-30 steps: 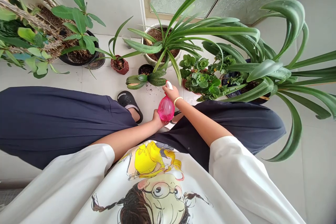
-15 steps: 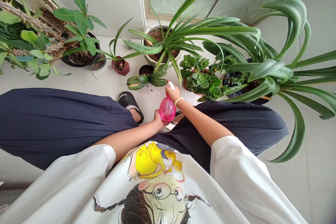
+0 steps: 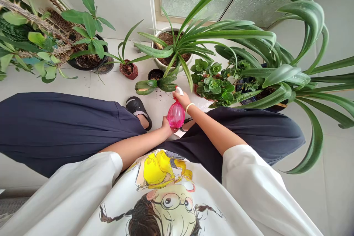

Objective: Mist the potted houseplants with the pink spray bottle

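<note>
A pink spray bottle (image 3: pixel 175 115) with a white nozzle sits between my two hands, low over the white floor tiles. My right hand (image 3: pixel 182 98) is closed round its white head. Cupping the bottle's base from below is my left hand (image 3: pixel 166 125), also closed on it. The nozzle faces a small succulent in a black pot (image 3: pixel 155 79), a short way in front. A rosette succulent in a reddish pot (image 3: pixel 212 83) stands just right of my right hand.
Potted plants ring the spot: a white pot with long strap leaves (image 3: pixel 169 46), a small red pot (image 3: pixel 128 69), a black pot (image 3: pixel 88 59) at left, a large drooping plant (image 3: pixel 279 73) at right. My sandalled foot (image 3: pixel 138 108) rests on the tiles. Frosted glass stands behind.
Both hands and the bottle keep the same pose. The whole view has shifted slightly as my head moved.
</note>
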Motion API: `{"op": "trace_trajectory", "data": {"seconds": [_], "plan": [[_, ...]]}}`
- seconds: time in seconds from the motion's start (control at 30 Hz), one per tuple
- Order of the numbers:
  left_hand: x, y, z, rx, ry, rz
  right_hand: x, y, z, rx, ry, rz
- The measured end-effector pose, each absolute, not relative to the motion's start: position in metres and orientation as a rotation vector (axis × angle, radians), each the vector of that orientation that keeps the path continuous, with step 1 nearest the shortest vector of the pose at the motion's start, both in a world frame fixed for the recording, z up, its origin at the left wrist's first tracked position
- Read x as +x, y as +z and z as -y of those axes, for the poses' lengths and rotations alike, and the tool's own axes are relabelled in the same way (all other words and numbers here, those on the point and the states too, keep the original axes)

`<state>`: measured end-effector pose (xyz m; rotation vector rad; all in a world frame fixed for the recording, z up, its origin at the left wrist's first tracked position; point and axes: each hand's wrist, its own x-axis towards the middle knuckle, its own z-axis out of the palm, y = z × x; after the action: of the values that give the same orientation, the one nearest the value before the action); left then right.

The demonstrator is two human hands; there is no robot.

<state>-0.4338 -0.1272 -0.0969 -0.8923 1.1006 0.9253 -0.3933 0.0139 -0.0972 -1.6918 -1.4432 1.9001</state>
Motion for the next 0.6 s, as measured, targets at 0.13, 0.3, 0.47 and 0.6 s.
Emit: {"op": "trace_trajectory", "data": {"seconds": [0.13,0.3,0.47,0.6], "plan": [[-0.435,-0.095,0.126,-0.883,0.894,-1.106,-0.392,-0.100,-0.015,-1.709,1.868,1.472],[-0.436,-0.094,0.127,-0.857,0.860,-1.113,-0.391,-0.106,-0.014,-1.694,1.871,1.452],[-0.434,-0.094,0.126,-0.877,0.887,-1.113,-0.390,-0.110,-0.014,-1.663,1.876,1.465],[-0.433,-0.088,0.123,-0.886,0.900,-1.130,-0.391,-0.112,-0.015,-1.698,1.812,1.512]]}}
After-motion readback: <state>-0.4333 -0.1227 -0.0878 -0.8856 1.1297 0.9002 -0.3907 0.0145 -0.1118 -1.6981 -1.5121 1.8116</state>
